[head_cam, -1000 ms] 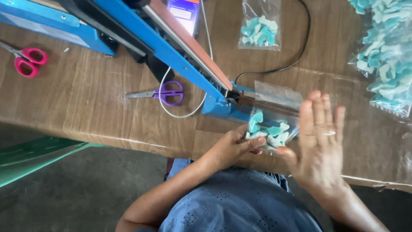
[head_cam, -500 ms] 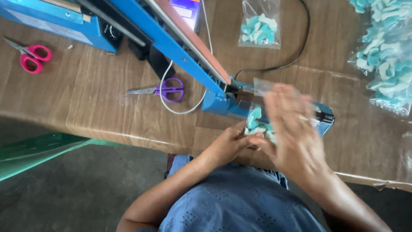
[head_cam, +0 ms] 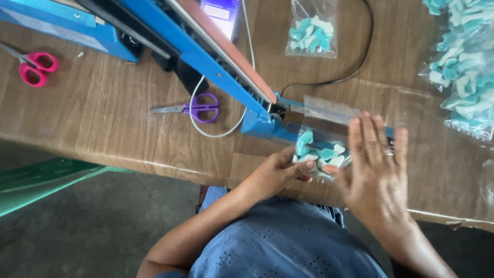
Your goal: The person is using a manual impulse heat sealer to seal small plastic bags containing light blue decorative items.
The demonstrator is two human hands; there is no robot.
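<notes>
Left hand point(head_cam: 275, 177) pinched candy bag's point(head_cam: 321, 149) lower edge | right hand point(head_cam: 375, 172) flat, fingers spread, beside bag | bag on blue sealer point(head_cam: 267, 121) at surface point(head_cam: 118, 123) edge, long axis across bar, mouth pointing away

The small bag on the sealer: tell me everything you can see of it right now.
The small bag is clear, thin plastic, part filled with blue and white candy pieces bunched at its near end. Its empty far end lies flat across the bar of the blue sealer, whose arm is raised. The left hand pinches its near left corner; the right hand, fingers spread flat, covers its right side. It sits at the wooden table's near edge.
</notes>
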